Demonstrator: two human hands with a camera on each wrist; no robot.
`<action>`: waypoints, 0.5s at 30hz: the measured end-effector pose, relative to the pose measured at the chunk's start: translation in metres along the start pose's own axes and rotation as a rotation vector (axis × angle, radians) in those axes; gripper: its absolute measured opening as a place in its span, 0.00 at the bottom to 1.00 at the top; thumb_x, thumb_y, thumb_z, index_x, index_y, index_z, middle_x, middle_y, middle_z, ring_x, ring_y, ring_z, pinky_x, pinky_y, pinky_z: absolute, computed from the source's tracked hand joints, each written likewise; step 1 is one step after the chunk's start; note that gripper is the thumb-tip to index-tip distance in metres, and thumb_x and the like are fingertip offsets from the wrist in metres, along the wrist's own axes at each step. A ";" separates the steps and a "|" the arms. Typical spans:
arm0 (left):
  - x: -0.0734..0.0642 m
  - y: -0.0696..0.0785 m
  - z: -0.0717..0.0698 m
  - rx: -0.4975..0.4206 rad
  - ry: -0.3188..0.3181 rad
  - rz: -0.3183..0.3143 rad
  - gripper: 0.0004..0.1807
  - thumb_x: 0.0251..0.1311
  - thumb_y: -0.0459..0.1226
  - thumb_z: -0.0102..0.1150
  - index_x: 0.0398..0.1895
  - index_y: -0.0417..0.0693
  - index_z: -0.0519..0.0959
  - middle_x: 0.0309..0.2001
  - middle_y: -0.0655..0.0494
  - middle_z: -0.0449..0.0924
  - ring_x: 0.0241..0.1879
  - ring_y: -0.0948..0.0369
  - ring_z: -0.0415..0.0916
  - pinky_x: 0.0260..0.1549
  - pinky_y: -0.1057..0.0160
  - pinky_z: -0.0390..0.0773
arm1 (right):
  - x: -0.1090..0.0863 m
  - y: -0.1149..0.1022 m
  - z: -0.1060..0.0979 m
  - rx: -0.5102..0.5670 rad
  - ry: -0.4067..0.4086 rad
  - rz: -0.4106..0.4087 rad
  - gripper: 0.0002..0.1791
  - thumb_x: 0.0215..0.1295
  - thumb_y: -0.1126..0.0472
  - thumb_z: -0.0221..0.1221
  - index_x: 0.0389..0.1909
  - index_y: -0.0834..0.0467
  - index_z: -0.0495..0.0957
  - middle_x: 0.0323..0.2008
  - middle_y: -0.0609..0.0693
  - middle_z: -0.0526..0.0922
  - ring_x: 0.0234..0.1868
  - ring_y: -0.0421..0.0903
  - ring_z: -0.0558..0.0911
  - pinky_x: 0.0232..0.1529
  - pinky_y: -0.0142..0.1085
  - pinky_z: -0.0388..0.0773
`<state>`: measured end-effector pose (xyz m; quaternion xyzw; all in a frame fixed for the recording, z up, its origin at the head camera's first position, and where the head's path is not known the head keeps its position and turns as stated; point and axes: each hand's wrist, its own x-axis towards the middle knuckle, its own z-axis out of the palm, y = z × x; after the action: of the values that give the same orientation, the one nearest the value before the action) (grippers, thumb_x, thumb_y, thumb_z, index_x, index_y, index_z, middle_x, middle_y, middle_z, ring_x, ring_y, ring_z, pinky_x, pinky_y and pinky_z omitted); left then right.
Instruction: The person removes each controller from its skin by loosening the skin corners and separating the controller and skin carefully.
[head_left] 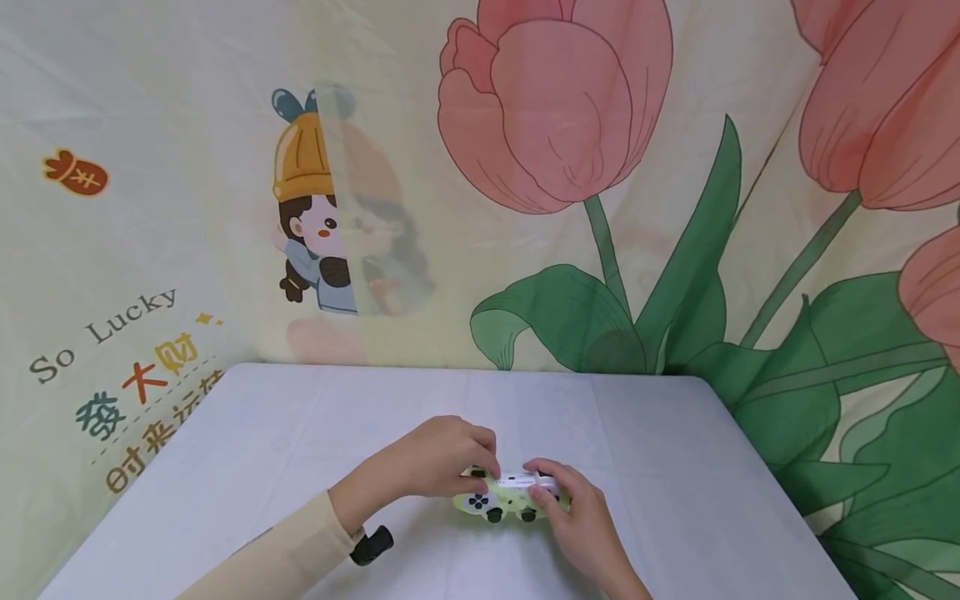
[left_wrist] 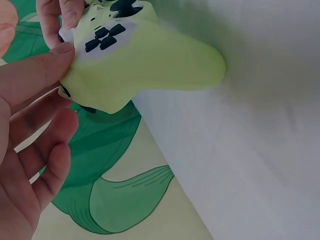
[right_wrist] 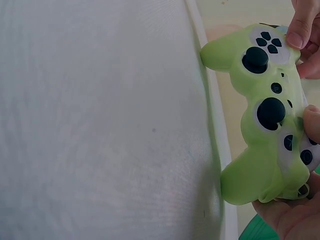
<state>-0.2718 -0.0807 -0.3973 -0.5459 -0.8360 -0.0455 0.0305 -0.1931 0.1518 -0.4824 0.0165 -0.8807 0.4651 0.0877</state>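
Note:
A white game controller (head_left: 517,481) with black buttons and two thumbsticks is held just above the table, inside a pale green soft sleeve (right_wrist: 245,180). Along its top edge and around the face buttons at the right end, white casing shows outside the sleeve. My left hand (head_left: 446,457) pinches the sleeve's upper left corner beside the direction pad, thumb on the front, as the left wrist view (left_wrist: 35,85) shows. At the other end, my right hand (head_left: 583,517) grips the controller, its thumb (right_wrist: 312,122) pressing the front near the top edge. The controller's back is hidden.
A white cloth covers the table (head_left: 697,500). Behind it hangs a printed curtain (head_left: 405,50) with tulips and a cartoon figure. A black device (head_left: 372,546) sits at my left wrist, by the beige sleeve cuff.

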 end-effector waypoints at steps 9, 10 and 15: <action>0.005 0.000 0.002 -0.044 -0.021 -0.052 0.06 0.61 0.47 0.78 0.40 0.62 0.90 0.39 0.71 0.86 0.35 0.75 0.77 0.38 0.71 0.78 | 0.000 0.002 0.000 0.005 0.002 0.008 0.16 0.71 0.61 0.69 0.54 0.40 0.86 0.60 0.48 0.85 0.61 0.49 0.82 0.62 0.55 0.79; 0.005 0.000 0.002 -0.049 -0.019 -0.052 0.06 0.61 0.47 0.78 0.38 0.62 0.90 0.38 0.71 0.86 0.34 0.75 0.76 0.38 0.71 0.77 | 0.000 0.002 0.000 0.004 0.000 0.010 0.16 0.71 0.61 0.69 0.54 0.40 0.86 0.60 0.48 0.85 0.61 0.49 0.82 0.63 0.56 0.79; 0.007 0.001 0.001 -0.042 -0.019 -0.012 0.06 0.62 0.45 0.77 0.36 0.61 0.87 0.36 0.71 0.84 0.31 0.75 0.73 0.36 0.73 0.75 | 0.000 0.001 0.000 0.001 -0.009 0.011 0.15 0.71 0.60 0.68 0.55 0.43 0.86 0.61 0.48 0.85 0.64 0.51 0.82 0.65 0.58 0.77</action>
<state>-0.2737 -0.0736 -0.3978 -0.5419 -0.8384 -0.0580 0.0108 -0.1934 0.1525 -0.4829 0.0135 -0.8809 0.4660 0.0812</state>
